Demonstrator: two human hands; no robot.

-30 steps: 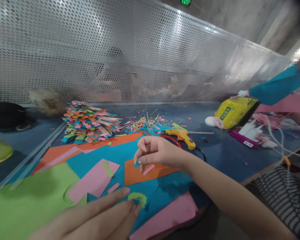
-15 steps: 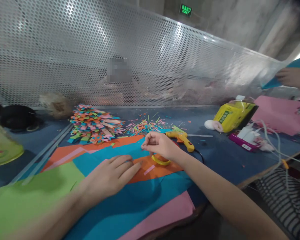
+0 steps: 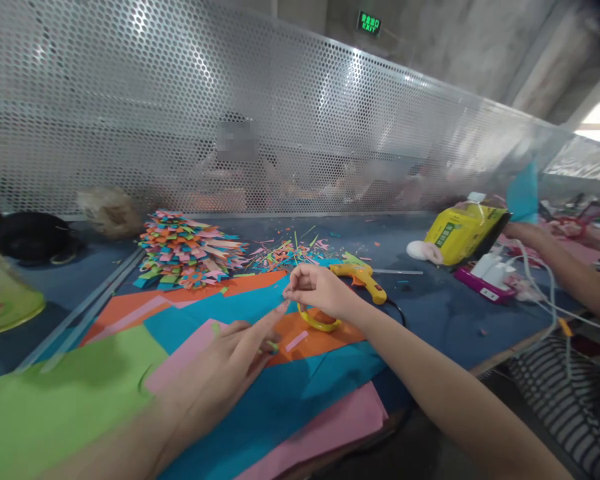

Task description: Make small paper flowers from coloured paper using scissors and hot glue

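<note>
My left hand (image 3: 235, 360) hovers over the coloured paper, index finger stretched towards my right fingertips and the other fingers curled. Bits of a green paper strip (image 3: 271, 346) show at its curled fingers. My right hand (image 3: 316, 291) is closed in a pinch; whatever lies between its fingertips is too small to make out. Under it a yellow loop (image 3: 325, 325) shows, partly hidden, above an orange sheet (image 3: 353, 333) with a small pink strip (image 3: 297, 341). A yellow glue gun (image 3: 363, 275) lies just beyond my right wrist. Left of the hands stands a layered cone of colourful paper strips (image 3: 187, 253).
Paper scraps (image 3: 290, 253) lie behind my hands. Blue (image 3: 290, 400), green (image 3: 70, 393) and pink sheets (image 3: 325, 433) cover the near table. To the right are a yellow-labelled jug (image 3: 455, 230), a purple power strip (image 3: 483, 285) with cables, and another person's arm (image 3: 555, 260). A perforated metal screen (image 3: 300, 120) stands behind.
My left index finger has stretched out to my right fingertips, and green paper now shows at the left hand. My right hand keeps its pinch. The other person's arm and blue sheet have moved lower.
</note>
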